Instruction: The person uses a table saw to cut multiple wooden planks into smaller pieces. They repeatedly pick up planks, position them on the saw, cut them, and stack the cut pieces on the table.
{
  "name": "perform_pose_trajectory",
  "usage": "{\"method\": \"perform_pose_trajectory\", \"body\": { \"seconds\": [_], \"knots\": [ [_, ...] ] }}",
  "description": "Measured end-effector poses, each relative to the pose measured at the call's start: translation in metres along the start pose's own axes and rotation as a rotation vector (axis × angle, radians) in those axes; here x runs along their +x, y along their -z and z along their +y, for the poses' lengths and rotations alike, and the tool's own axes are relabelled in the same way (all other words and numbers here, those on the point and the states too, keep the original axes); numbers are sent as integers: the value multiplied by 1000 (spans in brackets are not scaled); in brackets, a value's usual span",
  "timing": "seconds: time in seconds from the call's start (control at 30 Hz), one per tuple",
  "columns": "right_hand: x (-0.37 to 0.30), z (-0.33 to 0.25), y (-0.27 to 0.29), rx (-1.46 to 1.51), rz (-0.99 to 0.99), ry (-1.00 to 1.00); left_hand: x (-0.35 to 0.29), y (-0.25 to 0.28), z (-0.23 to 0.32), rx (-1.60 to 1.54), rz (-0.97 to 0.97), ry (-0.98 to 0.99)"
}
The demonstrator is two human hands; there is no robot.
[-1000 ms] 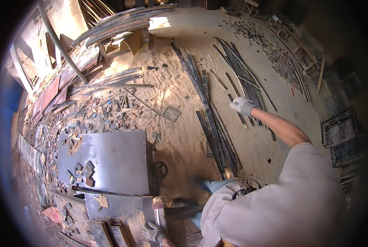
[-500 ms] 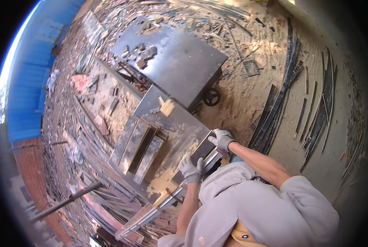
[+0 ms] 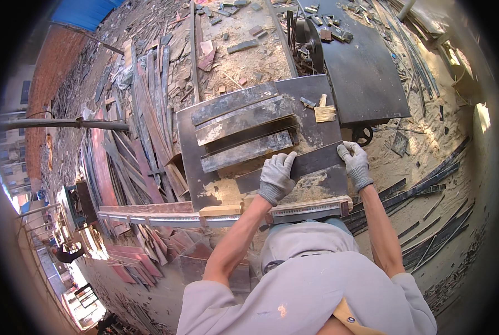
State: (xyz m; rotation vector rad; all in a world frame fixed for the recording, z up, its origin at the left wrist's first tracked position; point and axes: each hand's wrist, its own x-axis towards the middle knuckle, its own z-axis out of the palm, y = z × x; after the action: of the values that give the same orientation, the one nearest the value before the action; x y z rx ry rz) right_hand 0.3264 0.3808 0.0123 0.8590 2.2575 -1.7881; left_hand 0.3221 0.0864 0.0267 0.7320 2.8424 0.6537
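A dark board strip (image 3: 317, 161) lies across the metal saw table in front of me, slanting up to the right. My left hand (image 3: 277, 177), in a grey work glove, lies over the strip left of its middle, with the fingers reaching its far edge. My gloved right hand (image 3: 355, 163) pinches the strip's right end, thumb and fingers around the corner. Beyond my left hand, several dark-faced strips (image 3: 246, 152) lie side by side on the table. Sawdust (image 3: 221, 191) covers part of the metal around them.
A metal rail with a measuring scale (image 3: 160, 219) runs along the table's near edge, a wood block (image 3: 220, 210) on it. Pale wood pieces (image 3: 324, 114) lie near the far right corner. Beyond stands a second metal table (image 3: 366, 84) with a handwheel (image 3: 362, 135). Scrap boards (image 3: 143, 123) litter the left.
The view has turned, swinging the table round. The dark strip has moved away from the scale rail onto the table. My left hand's fingers, earlier spread, now lie over the strip.
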Motion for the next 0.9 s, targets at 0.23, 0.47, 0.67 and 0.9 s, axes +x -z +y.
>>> {"method": "perform_pose_trajectory", "body": {
  "seconds": [0.23, 0.47, 0.67, 0.9],
  "knots": [
    [64, -15, -96, -178, -73, 173, 24, 24, -85, 192, 146, 146],
    [56, -43, -103, -884, 71, 347, -64, 23, -197, -11, 643, 923],
    [168, -107, -146, -662, -144, 176, -1, 46, -348, -500, 305, 965],
    [214, -71, -178, -811, -257, 186, 40, 18, -349, -525, 209, 887]
  ]
}}
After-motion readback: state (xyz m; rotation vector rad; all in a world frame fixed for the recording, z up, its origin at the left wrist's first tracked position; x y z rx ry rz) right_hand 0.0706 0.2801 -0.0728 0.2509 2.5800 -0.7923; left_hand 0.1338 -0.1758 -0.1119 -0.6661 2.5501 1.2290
